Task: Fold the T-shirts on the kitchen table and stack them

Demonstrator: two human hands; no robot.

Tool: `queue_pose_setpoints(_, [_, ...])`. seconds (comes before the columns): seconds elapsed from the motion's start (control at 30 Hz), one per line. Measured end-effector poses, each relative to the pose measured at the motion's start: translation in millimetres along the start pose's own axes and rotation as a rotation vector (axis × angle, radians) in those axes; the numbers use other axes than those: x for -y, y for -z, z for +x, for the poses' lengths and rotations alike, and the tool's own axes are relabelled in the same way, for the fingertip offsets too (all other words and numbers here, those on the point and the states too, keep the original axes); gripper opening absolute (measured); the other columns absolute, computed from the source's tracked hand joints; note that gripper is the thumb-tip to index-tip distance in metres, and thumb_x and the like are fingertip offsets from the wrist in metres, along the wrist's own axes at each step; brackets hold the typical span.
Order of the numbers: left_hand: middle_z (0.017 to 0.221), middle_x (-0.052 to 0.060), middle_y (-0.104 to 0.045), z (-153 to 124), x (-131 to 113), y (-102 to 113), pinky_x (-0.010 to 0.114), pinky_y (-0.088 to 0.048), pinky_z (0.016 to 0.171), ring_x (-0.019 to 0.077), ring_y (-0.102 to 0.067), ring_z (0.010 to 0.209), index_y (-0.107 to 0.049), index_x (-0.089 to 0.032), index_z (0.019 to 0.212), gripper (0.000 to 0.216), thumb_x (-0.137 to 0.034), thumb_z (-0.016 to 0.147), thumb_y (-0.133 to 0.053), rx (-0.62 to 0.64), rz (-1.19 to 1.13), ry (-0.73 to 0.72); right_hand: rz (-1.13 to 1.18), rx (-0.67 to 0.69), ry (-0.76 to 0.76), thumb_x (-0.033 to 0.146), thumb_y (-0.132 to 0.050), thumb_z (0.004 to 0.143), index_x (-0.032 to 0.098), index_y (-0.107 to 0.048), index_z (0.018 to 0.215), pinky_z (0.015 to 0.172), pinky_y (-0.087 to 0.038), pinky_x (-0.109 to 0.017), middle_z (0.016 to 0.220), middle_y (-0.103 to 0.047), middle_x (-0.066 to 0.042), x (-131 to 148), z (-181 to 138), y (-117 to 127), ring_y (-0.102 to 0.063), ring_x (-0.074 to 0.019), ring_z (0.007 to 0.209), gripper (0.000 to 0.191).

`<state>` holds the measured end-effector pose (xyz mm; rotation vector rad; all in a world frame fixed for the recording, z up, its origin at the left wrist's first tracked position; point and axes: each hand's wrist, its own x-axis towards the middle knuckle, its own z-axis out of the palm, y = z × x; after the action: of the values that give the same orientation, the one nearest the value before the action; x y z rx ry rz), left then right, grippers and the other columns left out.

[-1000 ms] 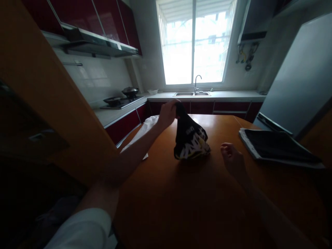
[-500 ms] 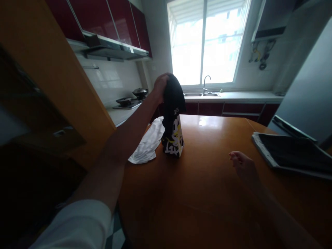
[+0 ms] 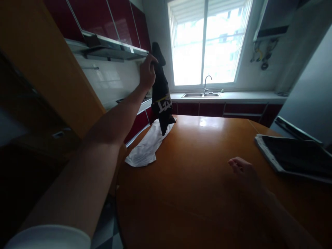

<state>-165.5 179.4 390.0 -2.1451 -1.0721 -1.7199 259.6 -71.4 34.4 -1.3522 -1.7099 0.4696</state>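
Observation:
High over the far left of the table, my left hand (image 3: 148,73) is closed on a black T-shirt (image 3: 159,84) with a white and yellow print. The shirt hangs down bunched, its lower tip in front of a white garment (image 3: 145,145) lying spread along the table's left edge. Whether the two touch, I cannot tell. My right hand (image 3: 242,168) is at the right side of the wooden table (image 3: 197,166), fingers curled closed with nothing visible in them.
Folded dark and white clothes (image 3: 293,152) lie in a flat pile at the table's right. Behind the table are a counter with a sink (image 3: 193,95), a tap (image 3: 206,83) and a window. A range hood (image 3: 114,50) hangs at the upper left.
My left hand has lifted the black T-shirt up and to the left, off the table, uncovering more of the white garment. My right hand has stayed almost in place.

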Motion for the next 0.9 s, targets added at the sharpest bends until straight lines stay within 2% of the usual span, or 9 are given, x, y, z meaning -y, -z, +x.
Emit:
queue_pose_setpoints(0.2, [0.097, 0.003, -0.07, -84.7, 17.2, 47.6, 0.025, -0.04, 0.092, 0.0132, -0.057, 0.093, -0.064, -0.015, 0.101, 0.023, -0.01, 0.1, -0.041, -0.028, 0.23, 0.096, -0.021, -0.016, 0.039, 0.058, -0.051, 0.093, 0.023, -0.067, 0.077, 0.056, -0.047, -0.03, 0.075, -0.066, -0.004, 1.2, 1.3, 2.8, -0.059, -0.0188, 0.061, 0.042])
queue_pose_setpoints(0.23, [0.092, 0.004, -0.071, -107.7, 17.7, 60.8, 0.026, -0.041, 0.091, 0.0151, -0.059, 0.091, -0.065, -0.015, 0.099, 0.022, -0.014, 0.099, -0.043, 0.069, 0.317, 0.169, -0.021, -0.02, 0.039, 0.057, -0.051, 0.093, 0.023, -0.067, 0.078, 0.057, -0.047, -0.03, 0.076, -0.066, -0.004, 1.5, 1.7, 4.5, -0.06, -0.0188, 0.062, 0.04])
queue_pose_setpoints(0.3, [0.087, 0.002, -0.073, -158.6, 16.3, 88.0, 0.026, -0.044, 0.089, 0.0171, -0.062, 0.088, -0.068, -0.015, 0.098, 0.018, -0.025, 0.094, -0.053, 0.551, 0.507, 0.339, -0.035, -0.035, 0.039, 0.053, -0.051, 0.093, 0.023, -0.068, 0.079, 0.059, -0.047, -0.031, 0.077, -0.067, -0.004, 1.0, 3.1, 8.9, -0.061, -0.0192, 0.064, 0.038])
queue_pose_setpoints(0.37, [0.078, 0.003, -0.074, -210.8, 12.0, 109.8, 0.027, -0.049, 0.077, 0.0206, -0.065, 0.075, -0.073, -0.016, 0.087, 0.023, -0.035, 0.075, -0.074, 0.82, 0.534, 0.443, -0.074, -0.072, 0.022, 0.051, -0.051, 0.092, 0.022, -0.069, 0.081, 0.063, -0.048, -0.032, 0.079, -0.069, -0.005, -3.3, 6.0, 14.8, -0.063, -0.0205, 0.067, 0.035])
queue_pose_setpoints(0.43, [0.097, 0.007, -0.078, -257.8, 5.3, 117.3, 0.031, -0.051, 0.081, 0.0275, -0.07, 0.088, -0.074, -0.019, 0.108, 0.043, -0.044, 0.074, -0.075, 1.156, 0.646, 0.615, -0.124, -0.143, -0.031, 0.048, -0.052, 0.09, 0.022, -0.07, 0.084, 0.066, -0.048, -0.033, 0.081, -0.071, -0.006, -13.6, 10.7, 23.1, -0.065, -0.0226, 0.071, 0.032])
queue_pose_setpoints(0.53, [0.134, 0.014, -0.066, -311.5, -4.5, 96.0, 0.04, -0.048, 0.099, 0.0328, -0.064, 0.119, -0.057, -0.02, 0.142, 0.059, -0.053, 0.094, -0.048, 1.017, 0.747, 0.581, -0.243, -0.302, -0.121, 0.042, -0.053, 0.085, 0.02, -0.072, 0.09, 0.072, -0.049, -0.037, 0.086, -0.072, -0.009, -38.3, 18.8, 42.4, -0.066, -0.0258, 0.078, 0.03])
queue_pose_setpoints(0.63, [0.161, 0.017, -0.037, -349.6, -4.1, 57.0, 0.052, -0.035, 0.113, 0.0371, -0.038, 0.146, -0.04, -0.021, 0.155, 0.065, -0.052, 0.098, -0.037, 0.846, 0.716, 0.478, -0.461, -0.523, -0.177, 0.034, -0.049, 0.084, 0.015, -0.073, 0.099, 0.086, -0.048, -0.043, 0.1, -0.071, -0.016, -62.9, 19.6, 68.8, -0.064, -0.0302, 0.095, 0.034])
queue_pose_setpoints(0.73, [0.167, 0.017, -0.021, -377.6, 16.0, 33.8, 0.073, -0.026, 0.108, 0.0499, -0.02, 0.15, -0.034, -0.028, 0.159, 0.077, -0.063, 0.091, -0.042, 0.974, 0.719, 0.577, -0.665, -0.631, -0.349, 0.031, -0.054, 0.084, 0.011, -0.068, 0.12, 0.096, -0.042, -0.051, 0.124, -0.063, -0.022, -78.3, 9.8, 90.3, -0.054, -0.0361, 0.115, 0.043])
queue_pose_setpoints(0.9, [0.162, -0.016, -0.03, -394.3, 74.0, 41.7, 0.067, -0.025, 0.113, 0.0381, -0.021, 0.153, -0.016, -0.058, 0.155, 0.077, -0.074, 0.08, -0.031, 1.014, 0.688, 0.633, -0.738, -0.564, -0.619, 0.029, -0.055, 0.09, 0.014, -0.068, 0.116, 0.102, -0.031, -0.062, 0.127, -0.06, -0.022, -85.9, 0.6, 96.5, -0.045, -0.0384, 0.125, 0.032])
